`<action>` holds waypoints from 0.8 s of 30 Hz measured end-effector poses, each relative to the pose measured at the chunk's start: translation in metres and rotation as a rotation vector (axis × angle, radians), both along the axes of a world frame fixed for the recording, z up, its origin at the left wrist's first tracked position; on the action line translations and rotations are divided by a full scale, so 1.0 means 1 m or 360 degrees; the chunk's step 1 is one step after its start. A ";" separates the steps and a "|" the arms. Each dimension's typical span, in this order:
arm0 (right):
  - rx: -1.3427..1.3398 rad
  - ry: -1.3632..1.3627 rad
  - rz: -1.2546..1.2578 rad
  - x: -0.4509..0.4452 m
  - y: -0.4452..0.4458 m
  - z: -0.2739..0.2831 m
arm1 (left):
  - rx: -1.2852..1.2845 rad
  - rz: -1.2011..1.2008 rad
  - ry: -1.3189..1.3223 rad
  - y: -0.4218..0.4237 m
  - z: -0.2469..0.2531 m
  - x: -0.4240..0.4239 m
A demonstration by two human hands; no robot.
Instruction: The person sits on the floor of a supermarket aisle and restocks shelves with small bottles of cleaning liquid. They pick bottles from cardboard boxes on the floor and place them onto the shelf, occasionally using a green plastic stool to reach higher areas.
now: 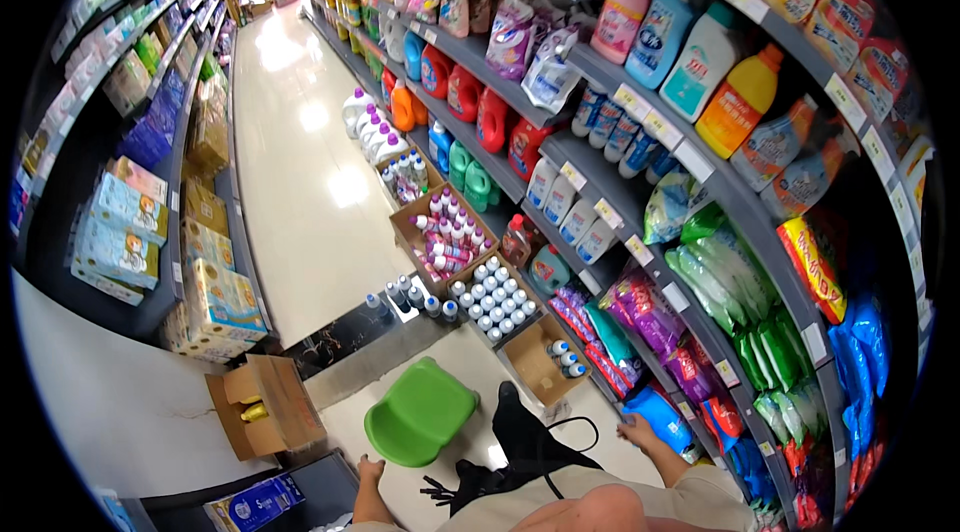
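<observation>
My left hand point(370, 469) hangs low, beside a green plastic stool point(421, 412) on the tiled floor. Nothing shows in its loosely spread fingers. On the other side, my right hand point(637, 432) is by the bottom shelf, in front of a blue plastic packet point(658, 416). I see nothing held in it, and whether it touches the packet is unclear. Ahead of my feet stands an open carton point(536, 374) with several blue-capped bottles point(566, 358) along one side. Next to it is a box packed with white-capped bottles point(495, 296).
Shelves point(555, 119) of detergent and cleaner bottles line the right. Purple-capped bottles point(450, 232) fill another carton. Several loose bottles point(409, 296) stand on a dark ledge point(337, 341). At left are an opened cardboard box point(281, 404) and shelved tissue packs point(124, 224). A tiled aisle point(300, 157) runs ahead.
</observation>
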State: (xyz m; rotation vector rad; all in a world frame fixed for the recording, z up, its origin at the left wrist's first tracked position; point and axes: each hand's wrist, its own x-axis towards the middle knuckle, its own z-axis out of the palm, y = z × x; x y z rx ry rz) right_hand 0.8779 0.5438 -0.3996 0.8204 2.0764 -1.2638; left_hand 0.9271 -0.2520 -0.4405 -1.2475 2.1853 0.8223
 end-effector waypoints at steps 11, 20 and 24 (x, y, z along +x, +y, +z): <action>-0.0128 0.1308 0.0077 -0.425 0.026 0.165 | 0.0407 0.0114 -0.0118 0.141 0.084 0.049; -0.0117 0.1489 -0.0100 -0.500 0.046 0.169 | 0.0588 0.0235 -0.0091 0.156 0.108 0.016; 0.0185 0.1564 -0.0163 -0.551 0.063 0.186 | 0.0566 0.0152 -0.0042 0.122 0.115 -0.068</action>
